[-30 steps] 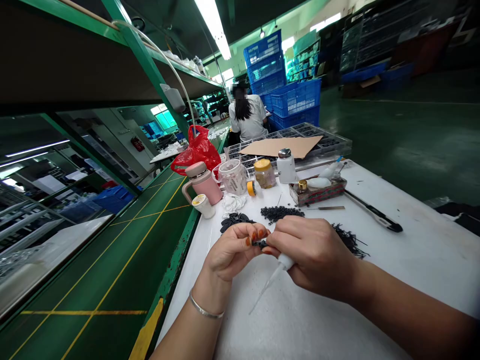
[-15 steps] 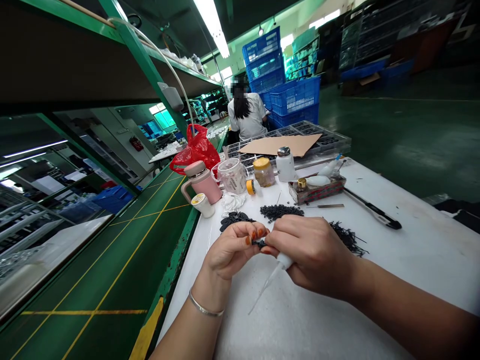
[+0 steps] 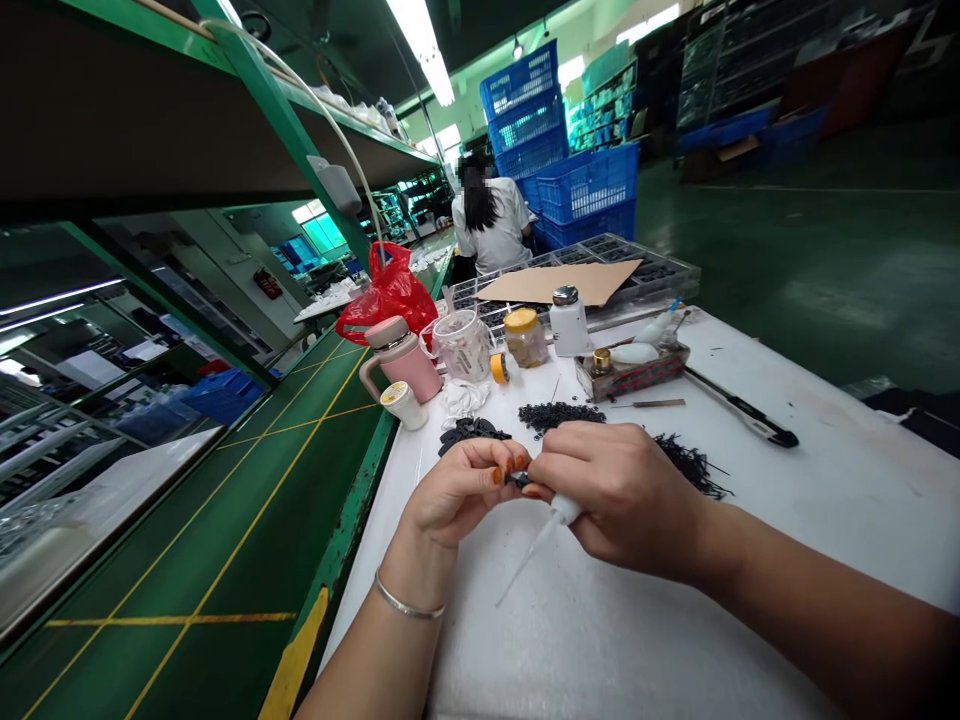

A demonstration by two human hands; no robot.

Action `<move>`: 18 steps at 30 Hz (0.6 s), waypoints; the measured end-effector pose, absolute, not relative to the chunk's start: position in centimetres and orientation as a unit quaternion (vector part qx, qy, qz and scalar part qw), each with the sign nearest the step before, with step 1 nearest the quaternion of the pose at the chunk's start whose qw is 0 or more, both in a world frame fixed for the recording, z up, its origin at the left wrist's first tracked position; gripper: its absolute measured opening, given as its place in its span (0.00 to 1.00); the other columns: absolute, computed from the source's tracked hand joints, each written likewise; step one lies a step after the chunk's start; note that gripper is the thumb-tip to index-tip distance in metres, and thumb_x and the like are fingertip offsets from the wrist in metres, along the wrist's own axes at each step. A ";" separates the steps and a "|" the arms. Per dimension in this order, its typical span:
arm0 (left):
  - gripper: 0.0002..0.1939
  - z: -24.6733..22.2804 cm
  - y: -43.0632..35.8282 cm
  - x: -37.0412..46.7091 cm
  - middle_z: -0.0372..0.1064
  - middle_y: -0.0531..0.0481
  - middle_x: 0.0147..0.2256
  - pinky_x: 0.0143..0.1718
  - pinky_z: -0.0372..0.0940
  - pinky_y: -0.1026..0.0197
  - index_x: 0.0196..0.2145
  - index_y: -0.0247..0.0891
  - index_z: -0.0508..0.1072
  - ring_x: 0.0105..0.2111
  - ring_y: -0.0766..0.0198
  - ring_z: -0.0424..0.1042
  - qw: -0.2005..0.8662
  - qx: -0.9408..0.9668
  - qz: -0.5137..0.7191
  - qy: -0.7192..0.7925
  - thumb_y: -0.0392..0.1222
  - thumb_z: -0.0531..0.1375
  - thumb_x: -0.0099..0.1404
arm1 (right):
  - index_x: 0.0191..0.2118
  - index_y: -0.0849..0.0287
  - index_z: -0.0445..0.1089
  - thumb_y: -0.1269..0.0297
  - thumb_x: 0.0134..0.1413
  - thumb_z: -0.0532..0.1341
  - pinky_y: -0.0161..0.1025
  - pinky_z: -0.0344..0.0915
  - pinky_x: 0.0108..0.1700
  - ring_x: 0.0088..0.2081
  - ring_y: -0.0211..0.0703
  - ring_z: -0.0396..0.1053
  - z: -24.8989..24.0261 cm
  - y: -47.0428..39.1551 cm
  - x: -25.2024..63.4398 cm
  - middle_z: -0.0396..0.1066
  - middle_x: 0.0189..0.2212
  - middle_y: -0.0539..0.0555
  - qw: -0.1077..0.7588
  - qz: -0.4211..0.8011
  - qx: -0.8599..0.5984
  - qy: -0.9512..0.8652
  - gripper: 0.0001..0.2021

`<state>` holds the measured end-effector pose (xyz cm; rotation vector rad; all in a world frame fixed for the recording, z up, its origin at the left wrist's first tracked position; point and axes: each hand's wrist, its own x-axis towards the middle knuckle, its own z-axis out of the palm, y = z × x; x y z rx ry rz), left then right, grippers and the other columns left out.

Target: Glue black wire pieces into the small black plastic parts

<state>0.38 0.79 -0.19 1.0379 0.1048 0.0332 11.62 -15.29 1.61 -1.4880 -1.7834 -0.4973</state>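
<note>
Between the fingertips of my left hand (image 3: 457, 490) is a small black part (image 3: 517, 480), its exact kind too small to make out. My right hand (image 3: 619, 490) meets it from the other side, thumb and forefinger closed at the part. Tucked in the right palm is a white glue bottle (image 3: 566, 508), its long thin clear nozzle slanting down to the left. Just beyond the hands lie piles of black pieces: flat ones (image 3: 472, 432), small rings (image 3: 559, 415) and thin strips (image 3: 690, 465).
A pink flask (image 3: 409, 365), a clear jug (image 3: 461, 345), a yellow-lidded jar (image 3: 525, 338) and a white pump bottle (image 3: 570, 322) stand behind. To the right are a small box of bottles (image 3: 637, 372) and a black-handled cutter (image 3: 742, 405). A person (image 3: 491, 220) sits beyond.
The view has shifted slightly. Both hands stay together at the small black part, with the glue bottle still in the right hand; little else differs.
</note>
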 end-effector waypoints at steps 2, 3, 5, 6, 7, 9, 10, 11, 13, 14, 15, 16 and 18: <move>0.10 -0.3 0.9 0.4 0.63 0.49 0.31 0.35 0.63 0.64 0.26 0.30 0.71 0.30 0.66 0.65 0.866 0.498 0.013 0.048 0.34 0.69 0.51 | 0.24 0.62 0.63 0.78 0.47 0.55 0.39 0.46 0.28 0.26 0.39 0.53 1.6 -15.3 11.7 0.58 0.23 0.50 0.356 -0.205 -0.584 -0.700 0.06; 0.09 -0.4 1.0 0.4 0.63 0.49 0.31 0.34 0.63 0.64 0.26 0.30 0.72 0.31 0.66 0.66 0.866 0.498 0.013 0.046 0.34 0.69 0.51 | 0.24 0.62 0.63 0.78 0.47 0.54 0.39 0.45 0.28 0.26 0.39 0.53 1.6 -15.3 11.8 0.58 0.22 0.50 0.350 -0.209 -0.585 -0.701 0.06; 0.09 -0.5 1.1 0.5 0.63 0.48 0.32 0.34 0.64 0.65 0.26 0.29 0.72 0.31 0.65 0.66 0.866 0.498 0.013 0.045 0.34 0.69 0.51 | 0.24 0.62 0.63 0.78 0.46 0.54 0.39 0.45 0.28 0.26 0.39 0.52 1.5 -15.3 11.9 0.58 0.22 0.50 0.343 -0.216 -0.584 -0.703 0.06; 0.09 -0.6 1.1 0.5 0.63 0.48 0.32 0.34 0.64 0.65 0.26 0.29 0.72 0.31 0.65 0.66 0.865 0.500 0.013 0.045 0.34 0.69 0.51 | 0.24 0.62 0.63 0.79 0.46 0.54 0.39 0.45 0.28 0.25 0.39 0.53 1.5 -15.2 11.9 0.58 0.22 0.50 0.343 -0.218 -0.583 -0.704 0.06; 0.09 -0.6 1.1 0.5 0.63 0.48 0.32 0.34 0.64 0.65 0.26 0.29 0.72 0.31 0.66 0.66 0.863 0.502 0.014 0.046 0.34 0.69 0.51 | 0.25 0.62 0.63 0.79 0.45 0.54 0.39 0.46 0.28 0.26 0.39 0.53 1.4 -15.2 11.9 0.59 0.22 0.50 0.345 -0.217 -0.584 -0.703 0.06; 0.09 -0.7 1.1 0.6 0.63 0.48 0.31 0.35 0.64 0.65 0.27 0.29 0.72 0.30 0.67 0.66 0.859 0.509 0.015 0.051 0.34 0.69 0.51 | 0.25 0.62 0.63 0.78 0.45 0.54 0.39 0.46 0.28 0.26 0.39 0.54 1.2 -15.0 11.9 0.59 0.23 0.50 0.358 -0.202 -0.587 -0.698 0.06; 0.09 -0.8 1.1 0.6 0.64 0.48 0.31 0.35 0.65 0.65 0.27 0.29 0.72 0.30 0.67 0.66 0.858 0.511 0.016 0.055 0.33 0.70 0.51 | 0.25 0.62 0.62 0.78 0.44 0.55 0.38 0.47 0.28 0.26 0.39 0.54 1.0 -15.0 11.9 0.59 0.23 0.50 0.367 -0.187 -0.590 -0.694 0.05; 0.09 -0.8 1.1 0.6 0.64 0.48 0.31 0.35 0.65 0.65 0.27 0.29 0.72 0.29 0.67 0.66 0.856 0.513 0.016 0.058 0.33 0.70 0.50 | 0.25 0.62 0.62 0.78 0.44 0.55 0.38 0.47 0.28 0.26 0.39 0.54 0.9 -14.9 11.9 0.59 0.23 0.50 0.378 -0.170 -0.595 -0.689 0.05; 0.09 -0.8 1.1 0.6 0.64 0.48 0.31 0.35 0.65 0.65 0.27 0.29 0.72 0.29 0.67 0.66 0.855 0.514 0.016 0.062 0.32 0.70 0.50 | 0.25 0.62 0.62 0.76 0.45 0.55 0.37 0.47 0.28 0.25 0.38 0.54 0.7 -14.8 11.8 0.58 0.22 0.50 0.398 -0.140 -0.604 -0.676 0.04; 0.09 -0.8 1.2 0.6 0.65 0.47 0.32 0.35 0.65 0.65 0.27 0.29 0.72 0.29 0.67 0.67 0.855 0.514 0.017 0.063 0.32 0.70 0.50 | 0.24 0.62 0.61 0.76 0.45 0.55 0.37 0.47 0.27 0.25 0.38 0.54 0.6 -14.7 11.7 0.58 0.22 0.50 0.405 -0.130 -0.607 -0.671 0.04; 0.10 -0.8 1.2 0.7 0.65 0.47 0.32 0.35 0.65 0.65 0.26 0.29 0.72 0.30 0.67 0.67 0.855 0.514 0.019 0.065 0.32 0.70 0.49 | 0.24 0.62 0.61 0.76 0.45 0.55 0.36 0.47 0.27 0.24 0.38 0.54 0.5 -14.7 11.7 0.58 0.21 0.50 0.410 -0.124 -0.610 -0.666 0.04; 0.10 -0.9 1.2 0.7 0.65 0.47 0.32 0.36 0.65 0.64 0.26 0.29 0.72 0.30 0.66 0.67 0.855 0.513 0.021 0.069 0.32 0.70 0.49 | 0.24 0.62 0.62 0.76 0.45 0.55 0.36 0.47 0.27 0.24 0.38 0.54 0.4 -14.6 11.6 0.58 0.21 0.50 0.413 -0.122 -0.613 -0.662 0.04; 0.12 -0.9 1.2 0.8 0.66 0.47 0.32 0.37 0.66 0.63 0.26 0.28 0.71 0.31 0.65 0.68 0.857 0.508 0.027 0.081 0.34 0.71 0.48 | 0.25 0.62 0.63 0.76 0.45 0.54 0.36 0.48 0.27 0.24 0.38 0.55 0.3 -14.6 11.7 0.59 0.22 0.50 0.414 -0.119 -0.618 -0.658 0.04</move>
